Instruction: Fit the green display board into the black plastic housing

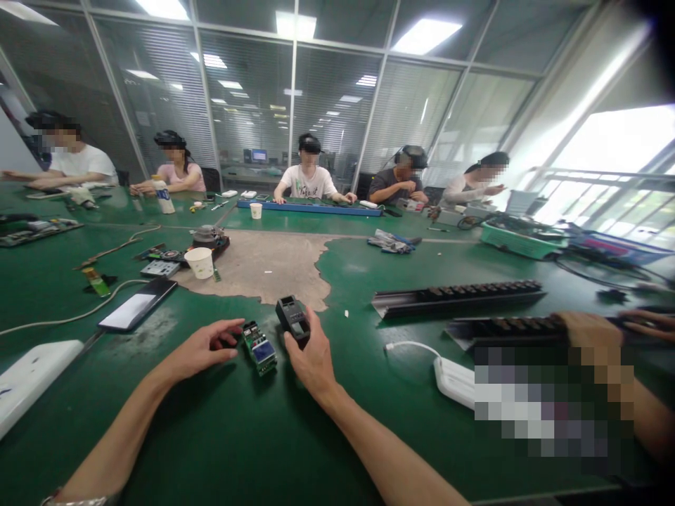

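My right hand (312, 351) grips a small black plastic housing (292, 320) with a rectangular opening at its far end, tilted just above the green table. To its left, a small green circuit board (260, 348) with a blue screen lies on the table. My left hand (208, 344) is beside that board, fingers apart and slightly bent, the fingertips close to its left edge. Whether they touch it I cannot tell. The left palm appears to hold nothing.
Left are a phone (138, 303) on a cable, a paper cup (199, 263) and a white box (36, 379). Right lie black metal rails (458, 296), a white power bank (453, 381) and a neighbour's hand (583, 330). Gloves (393, 242) and a green basket (522, 241) sit farther back. Several people sit opposite.
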Tool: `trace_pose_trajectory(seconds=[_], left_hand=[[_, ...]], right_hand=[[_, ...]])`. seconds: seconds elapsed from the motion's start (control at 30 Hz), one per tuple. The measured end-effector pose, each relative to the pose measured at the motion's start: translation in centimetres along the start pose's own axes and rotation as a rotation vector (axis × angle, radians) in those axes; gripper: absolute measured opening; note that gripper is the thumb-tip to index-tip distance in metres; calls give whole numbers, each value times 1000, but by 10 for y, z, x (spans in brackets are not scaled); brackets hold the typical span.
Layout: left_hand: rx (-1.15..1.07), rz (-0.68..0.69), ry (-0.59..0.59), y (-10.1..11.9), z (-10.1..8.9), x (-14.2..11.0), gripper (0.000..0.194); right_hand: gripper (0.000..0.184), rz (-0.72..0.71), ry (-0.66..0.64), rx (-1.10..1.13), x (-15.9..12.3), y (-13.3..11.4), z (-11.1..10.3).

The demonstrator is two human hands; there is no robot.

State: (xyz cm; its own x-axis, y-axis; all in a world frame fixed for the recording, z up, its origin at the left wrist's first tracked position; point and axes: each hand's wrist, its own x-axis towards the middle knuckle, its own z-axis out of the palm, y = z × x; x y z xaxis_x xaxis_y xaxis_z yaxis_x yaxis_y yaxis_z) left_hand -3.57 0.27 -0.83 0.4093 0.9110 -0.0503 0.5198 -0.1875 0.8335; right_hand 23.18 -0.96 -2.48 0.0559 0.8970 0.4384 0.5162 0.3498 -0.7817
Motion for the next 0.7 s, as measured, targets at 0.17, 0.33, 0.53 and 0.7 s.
trace_pose_trajectory(seconds=[0.17, 0.33, 0.53, 0.7], left_hand=[[30, 37, 16, 2, 1, -2, 63], [0, 52, 28, 3, 3, -2, 65], [-73, 56, 44, 4, 5, -2, 73], [-89, 44, 58, 2, 5, -3, 81]], right_hand=[[67, -98, -44, 192, -10, -37, -8], [66, -116, -99, 223, -21, -55, 6], [63, -104, -129, 220, -23, -48, 27], [66, -78, -161, 191, -27, -38, 35]])
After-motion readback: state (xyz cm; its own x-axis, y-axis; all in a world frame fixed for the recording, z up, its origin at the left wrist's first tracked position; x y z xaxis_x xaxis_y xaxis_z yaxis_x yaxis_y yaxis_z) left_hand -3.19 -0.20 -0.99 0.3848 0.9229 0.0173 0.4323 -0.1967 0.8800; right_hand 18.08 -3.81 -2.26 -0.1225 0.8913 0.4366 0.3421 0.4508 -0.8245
